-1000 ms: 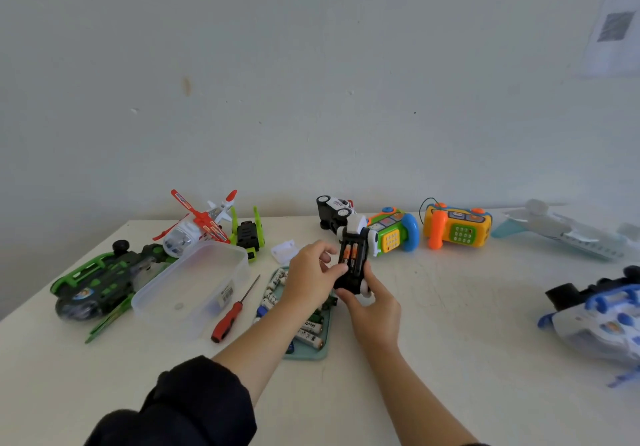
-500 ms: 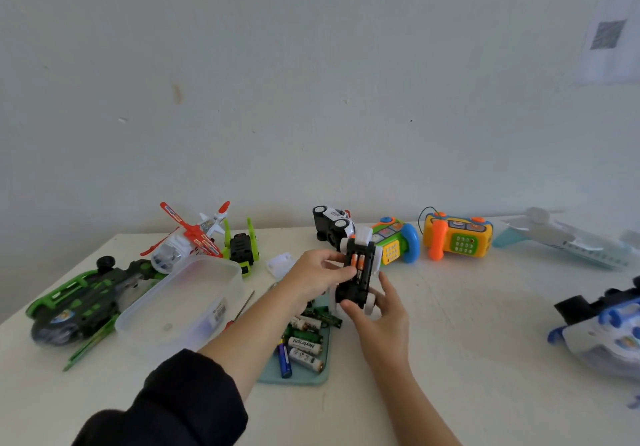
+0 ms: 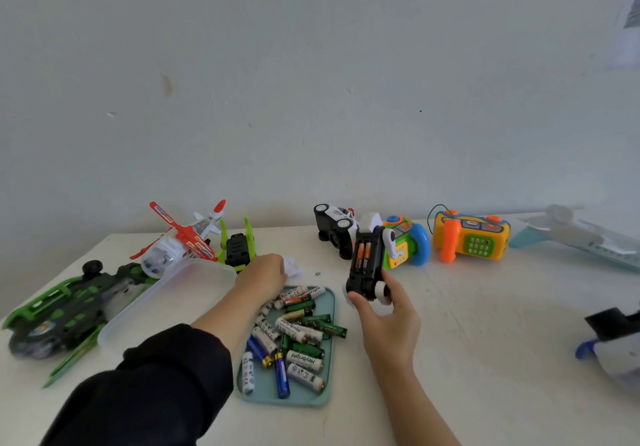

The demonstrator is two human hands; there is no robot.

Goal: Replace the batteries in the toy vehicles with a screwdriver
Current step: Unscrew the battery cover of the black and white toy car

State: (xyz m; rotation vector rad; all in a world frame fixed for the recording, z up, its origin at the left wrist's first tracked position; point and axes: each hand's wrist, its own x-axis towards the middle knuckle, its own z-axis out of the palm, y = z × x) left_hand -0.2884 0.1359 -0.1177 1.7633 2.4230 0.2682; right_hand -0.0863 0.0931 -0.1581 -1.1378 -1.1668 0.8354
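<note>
Left hand [image 3: 263,274] has left the toy car [image 3: 367,265], now reaching to the white cover piece [image 3: 292,267] at frame centre, fingers on it, grip unclear. Right hand [image 3: 386,321] grips the car underside-up above the counter [image 3: 485,324], keeping its batteries [image 3: 363,255] exposed, probably for refitting the cover.

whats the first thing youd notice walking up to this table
The right hand holds a black toy car belly-up at mid-table, orange batteries showing in its open compartment. Just left, a teal tray is heaped with loose batteries, and the left hand reaches past it toward a small white piece.
</note>
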